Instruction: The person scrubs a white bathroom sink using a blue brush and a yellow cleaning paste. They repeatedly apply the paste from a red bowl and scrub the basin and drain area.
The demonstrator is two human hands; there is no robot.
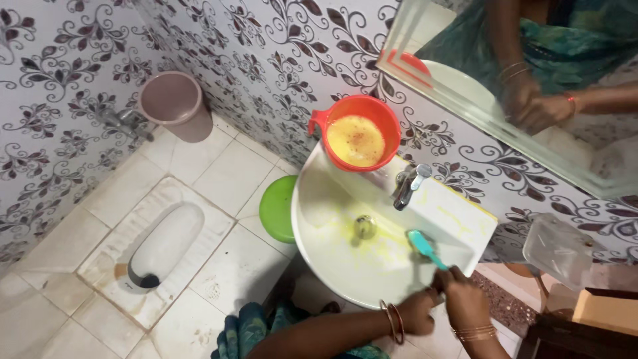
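Fingers [446, 278] of both hands grip teal brush [424, 247] over sink [319, 239].

Soft, even light is filling the room I am standing in, casting only faint shadows. My hands [445, 307] are blurring with motion. The mirror [531, 86] is showing mild glare, and edges are bending wide-angle.

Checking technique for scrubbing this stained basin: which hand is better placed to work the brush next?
Probably the right hand: it grips the teal brush on the sink; the left hand sits beside it.
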